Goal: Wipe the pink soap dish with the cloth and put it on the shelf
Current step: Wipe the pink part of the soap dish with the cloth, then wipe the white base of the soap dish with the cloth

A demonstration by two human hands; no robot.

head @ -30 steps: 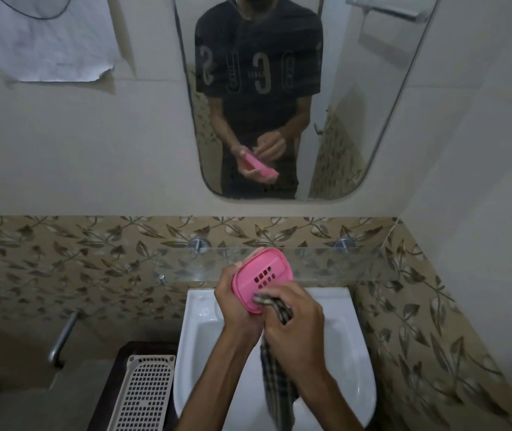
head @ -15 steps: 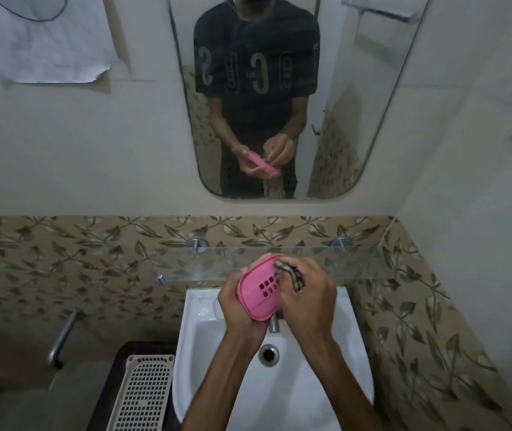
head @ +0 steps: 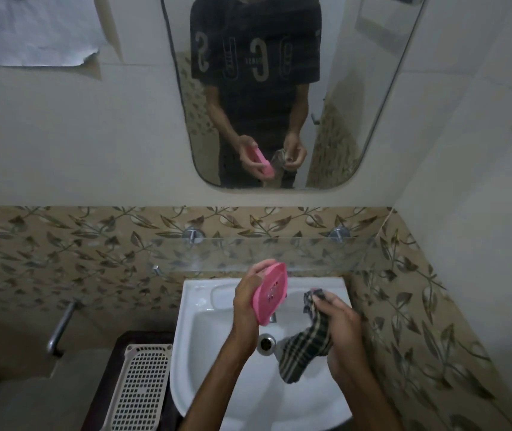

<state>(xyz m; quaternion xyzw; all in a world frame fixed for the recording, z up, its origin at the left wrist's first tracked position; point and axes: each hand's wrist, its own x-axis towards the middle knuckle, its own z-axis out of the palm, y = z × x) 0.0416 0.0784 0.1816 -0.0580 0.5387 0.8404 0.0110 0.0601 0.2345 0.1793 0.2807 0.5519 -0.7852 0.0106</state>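
The cloth (head: 306, 343) is gripped in the right hand (head: 340, 325), with the fingers curled round its upper end and the rest hanging loose over the basin. Just to its left, and apart from it, the pink soap dish (head: 271, 293) is held on edge in the left hand (head: 246, 301), clasped between the thumb at its top rim and the fingers behind it, above the drain (head: 266, 342). Nothing is seen inside the dish; only its slotted face is shown.

From here a slip is judged the main risk: the dish is held by its edges alone, and if it is wet or soapy it may be dropped into the sink (head: 205, 325) when the cloth is pressed against it. The hanging end of the cloth could also be trailed into the drain. The sink itself is seen to hold nothing but its drain fitting.

To the left, a perforated white basket (head: 138, 390) is seen beside the sink, and no contents can be made out in it.

Further back, the glass shelf (head: 320, 255) is fixed above the sink, just behind the dish. A careless placing near its front edge could let the dish slide off.
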